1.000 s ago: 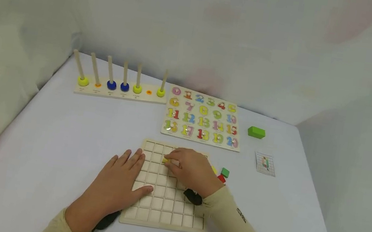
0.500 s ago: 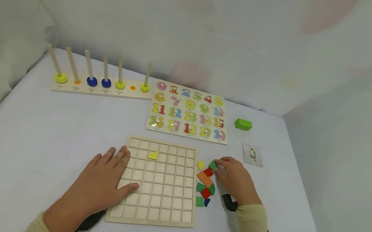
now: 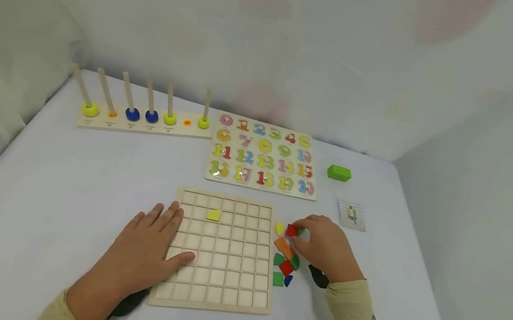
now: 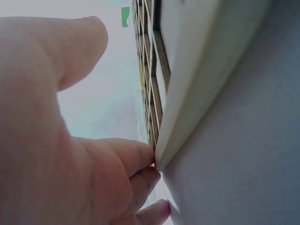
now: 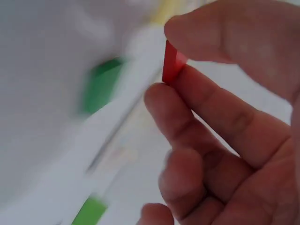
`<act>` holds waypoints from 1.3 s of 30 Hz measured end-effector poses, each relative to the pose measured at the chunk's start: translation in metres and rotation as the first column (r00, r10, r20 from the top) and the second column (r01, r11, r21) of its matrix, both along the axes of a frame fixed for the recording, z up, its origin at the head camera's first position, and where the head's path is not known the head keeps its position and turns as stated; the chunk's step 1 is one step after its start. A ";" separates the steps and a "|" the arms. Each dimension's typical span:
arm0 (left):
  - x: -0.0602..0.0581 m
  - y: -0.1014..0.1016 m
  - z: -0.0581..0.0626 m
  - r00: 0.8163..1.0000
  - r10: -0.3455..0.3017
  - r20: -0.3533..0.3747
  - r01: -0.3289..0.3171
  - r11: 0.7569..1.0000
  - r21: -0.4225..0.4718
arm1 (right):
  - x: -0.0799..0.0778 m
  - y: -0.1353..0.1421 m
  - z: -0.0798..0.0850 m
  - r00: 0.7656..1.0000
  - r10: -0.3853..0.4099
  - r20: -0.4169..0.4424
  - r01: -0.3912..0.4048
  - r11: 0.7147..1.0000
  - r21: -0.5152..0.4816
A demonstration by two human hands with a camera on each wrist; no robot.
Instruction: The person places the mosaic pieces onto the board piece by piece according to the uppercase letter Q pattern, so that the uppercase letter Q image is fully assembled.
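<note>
Leftmost on the white worktop (image 3: 87,174), toward eleven o'clock of the grid board (image 3: 219,261), stands a peg rack (image 3: 143,123). At the board's nine o'clock the left hand (image 3: 145,248) rests against its edge — fingers outstretched, thumb spread over the cells, grasping nothing. A yellow piece (image 3: 214,215) sits in the second row from the far edge, third column from the left. Toward one o'clock lies a number puzzle (image 3: 264,155). Loose coloured pieces (image 3: 278,279) cluster just beside the board at three o'clock; there the right hand (image 3: 325,249) pinches a red piece (image 5: 169,63) — thumb against fingertips. Farther right, around two o'clock, lie a green block (image 3: 339,172) and a picture card (image 3: 352,215).
</note>
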State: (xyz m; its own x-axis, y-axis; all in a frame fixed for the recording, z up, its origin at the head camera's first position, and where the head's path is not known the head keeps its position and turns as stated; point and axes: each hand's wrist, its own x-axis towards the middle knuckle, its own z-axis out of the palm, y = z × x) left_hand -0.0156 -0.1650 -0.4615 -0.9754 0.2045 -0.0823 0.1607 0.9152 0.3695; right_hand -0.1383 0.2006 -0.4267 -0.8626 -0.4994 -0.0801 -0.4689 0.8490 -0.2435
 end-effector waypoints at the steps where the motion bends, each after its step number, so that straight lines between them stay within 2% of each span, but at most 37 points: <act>1: -0.002 0.002 0.000 1.000 -0.006 -0.003 0.006 1.000 0.000 | 0.001 -0.003 0.003 1.000 -0.005 0.017 0.006 0.999 -0.034; 3: -0.005 0.007 0.002 1.000 -0.017 -0.006 0.017 1.000 -0.001 | 0.004 -0.016 0.010 0.999 0.018 0.034 -0.014 0.996 -0.091; 6: -0.010 0.013 0.004 1.000 -0.024 -0.008 0.024 1.000 -0.002 | 0.003 -0.045 0.014 0.994 0.103 0.022 -0.099 0.987 -0.130; 11: -0.014 0.020 0.006 0.999 -0.033 0.002 0.033 0.999 -0.007 | -0.003 -0.083 0.004 0.971 0.238 -0.036 -0.240 0.968 -0.069; 15: -0.017 0.025 0.005 0.999 -0.048 0.011 0.048 0.999 -0.011 | -0.004 -0.087 -0.001 0.956 0.287 -0.057 -0.288 0.958 -0.006; 16: -0.017 0.026 0.006 0.999 -0.049 0.016 0.049 0.999 -0.013 | -0.004 -0.084 0.000 0.959 0.277 -0.055 -0.278 0.961 -0.008; 18: -0.017 0.028 0.006 0.998 -0.050 0.026 0.050 0.999 -0.012 | -0.003 -0.071 0.006 0.976 0.207 -0.063 -0.209 0.977 -0.044; 21: -0.018 0.030 0.007 0.998 -0.054 0.024 0.054 0.998 -0.015 | -0.001 -0.039 0.015 0.999 0.038 -0.039 -0.043 0.991 -0.125; 23: -0.019 0.030 0.007 0.998 -0.055 0.016 0.055 0.998 -0.021 | -0.001 -0.016 0.018 0.998 -0.054 -0.015 0.051 0.983 -0.179; 25: -0.019 0.028 0.007 0.998 -0.056 0.003 0.056 0.998 -0.028 | 0.000 0.003 0.015 0.995 -0.096 0.029 0.100 0.981 -0.169; 30: -0.017 0.022 0.002 0.999 -0.045 -0.009 0.045 0.998 -0.032 | 0.005 0.017 -0.004 0.996 -0.076 0.039 0.079 0.994 -0.080; 34: -0.012 0.013 -0.003 1.000 -0.023 -0.009 0.023 0.999 -0.023 | 0.007 0.005 -0.018 0.999 -0.033 -0.001 0.032 0.998 -0.056; 39: -0.003 0.003 -0.007 1.000 0.004 0.011 -0.003 1.000 -0.019 | 0.003 -0.016 -0.027 0.998 -0.024 -0.060 0.023 0.999 -0.025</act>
State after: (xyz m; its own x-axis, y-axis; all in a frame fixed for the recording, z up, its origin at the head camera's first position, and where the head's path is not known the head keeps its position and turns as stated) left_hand -0.0188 -0.1616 -0.4687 -0.9751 0.1995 -0.0972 0.1534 0.9225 0.3543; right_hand -0.1351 0.1851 -0.4535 -0.8769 -0.4803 -0.0157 -0.4636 0.8540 -0.2360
